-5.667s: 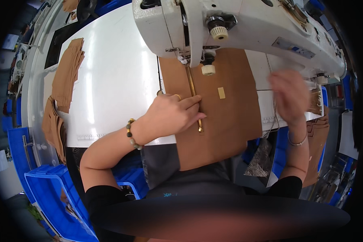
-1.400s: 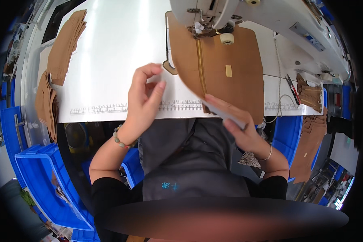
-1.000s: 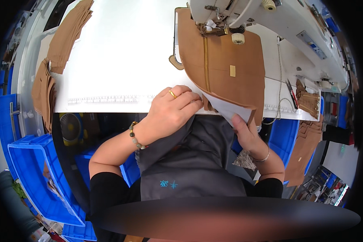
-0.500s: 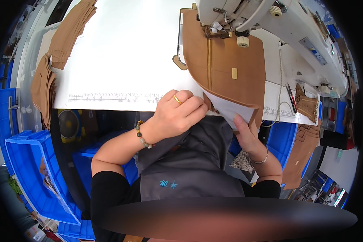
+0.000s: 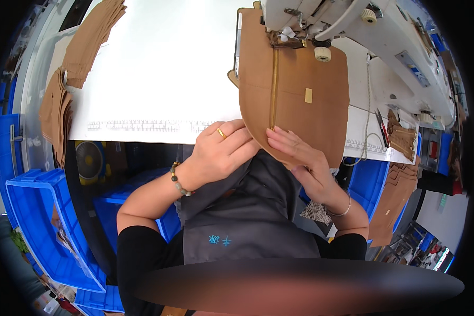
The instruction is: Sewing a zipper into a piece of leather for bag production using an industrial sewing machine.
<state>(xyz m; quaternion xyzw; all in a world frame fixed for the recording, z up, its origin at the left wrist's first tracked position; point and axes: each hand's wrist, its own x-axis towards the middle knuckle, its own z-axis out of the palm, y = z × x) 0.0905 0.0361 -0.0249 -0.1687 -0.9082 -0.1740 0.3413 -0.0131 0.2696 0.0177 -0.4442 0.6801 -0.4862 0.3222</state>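
Observation:
A brown fabric panel (image 5: 321, 116) with a lengthwise zipper (image 5: 274, 89) and a small pale yellow tag (image 5: 308, 95) lies under the head of a sewing machine (image 5: 295, 21). Its near end hangs past the table edge toward my apron. At its lower left rim my left hand (image 5: 221, 150) is closed, fingers curled and pressed to the edge; the fingertips are partly hidden there. My right hand (image 5: 308, 163) rests on the near end, fingers stretched flat on top by the zipper's end. The thumb is below them, close to the near rim.
Brown cut pieces (image 5: 92, 47) are stacked at the table's far left. A ruler strip (image 5: 134, 126) runs along the front edge. On the right lie scissors-like tools (image 5: 381, 129), a cord (image 5: 368, 89) and brown scraps (image 5: 402, 134). Blue bins (image 5: 52, 226) stand below left.
My right hand has let the lifted near end down and moved up onto its top; the white underside is now hidden. My left hand has shifted slightly left, to the panel's rim.

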